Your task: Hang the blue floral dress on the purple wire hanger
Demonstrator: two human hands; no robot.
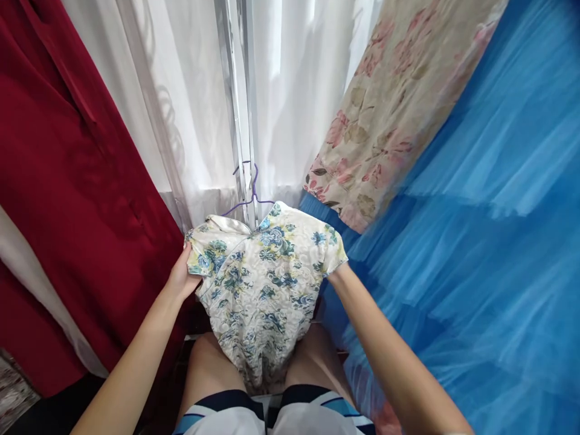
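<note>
A white short-sleeved cheongsam-style dress [267, 290] with blue, green and yellow flowers hangs in front of me. Its collar and shoulders sit on a thin purple hanger [254, 192], whose hook shows above the neckline. At the left sleeve, my left hand [182, 270] is closed on the fabric, with some fingers hidden behind it. My right hand [338, 270] goes in at the opening of the other sleeve or behind it, so its fingers are out of sight. The lower part of the dress narrows away between my legs.
Dark red fabric [81, 181] hangs on the left. Behind the hanger are white curtains [194, 103] and an upright metal pole [240, 90]. To the right hang a beige floral cloth [376, 133] and a layered blue tulle garment [480, 241], close to my right arm.
</note>
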